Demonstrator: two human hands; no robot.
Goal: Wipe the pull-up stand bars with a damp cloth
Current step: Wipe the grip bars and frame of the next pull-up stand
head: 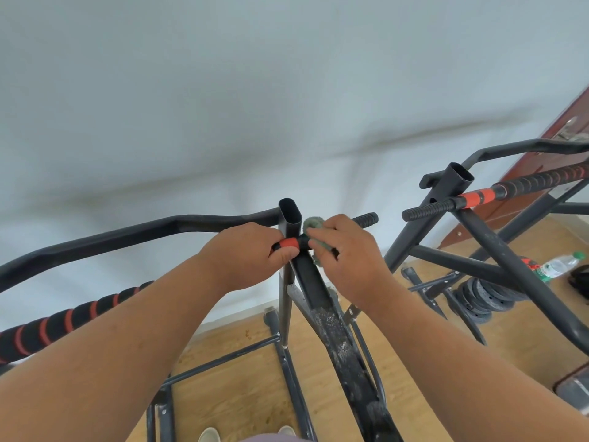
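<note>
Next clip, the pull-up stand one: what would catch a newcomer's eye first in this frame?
Dead centre, two hands meet at the top of a black upright post: the left hand grips the orange sleeve on the bar, and the right hand presses a green cloth around the bar beside it. At right stands a second stand's red-and-black grip bar, with a water bottle on the wooden floor.

Pale white wall [223,90] across the upper frame, over a light wood-grain floor [236,400] along the bottom. At right, a reddish-brown door [541,173] with a metal handle [570,129] near the upper right edge. Lower right: stack of black weight plates [478,298] on the floor, and just beside it a clear plastic water bottle [556,266], green-capped, lying tilted. Two pale shoe tips [208,435] at the bottom centre
</note>
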